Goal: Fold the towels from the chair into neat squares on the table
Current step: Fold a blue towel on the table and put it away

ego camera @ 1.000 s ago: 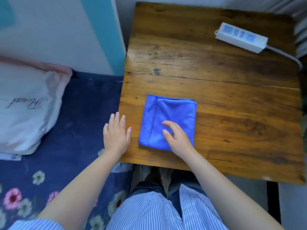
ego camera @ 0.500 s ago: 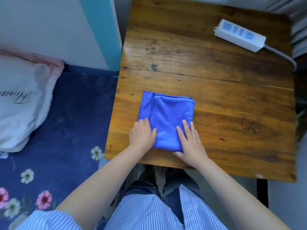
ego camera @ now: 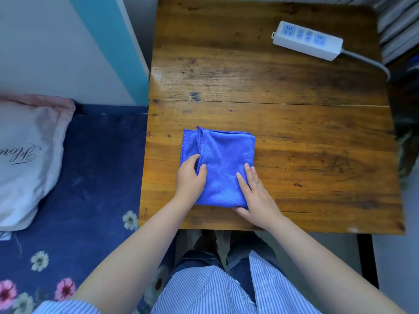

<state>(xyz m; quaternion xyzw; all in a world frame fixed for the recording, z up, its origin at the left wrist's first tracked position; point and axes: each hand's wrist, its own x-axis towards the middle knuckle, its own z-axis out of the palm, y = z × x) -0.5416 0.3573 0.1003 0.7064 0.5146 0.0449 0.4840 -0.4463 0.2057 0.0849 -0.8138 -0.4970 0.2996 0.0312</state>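
A folded blue towel (ego camera: pixel 223 164) lies on the near left part of the wooden table (ego camera: pixel 306 137), close to the front edge. The left hand (ego camera: pixel 190 177) grips the towel's left side; its fingers curl over a loose stitched edge, and the fingertips are hidden in the fold. The right hand (ego camera: pixel 255 193) rests flat on the lower right corner, fingers straight, thumb at the near edge. A white power strip (ego camera: pixel 307 40) sits at the far right; its cable runs off the table edge. A pillow (ego camera: pixel 27 155) at the left is cut off by the frame.
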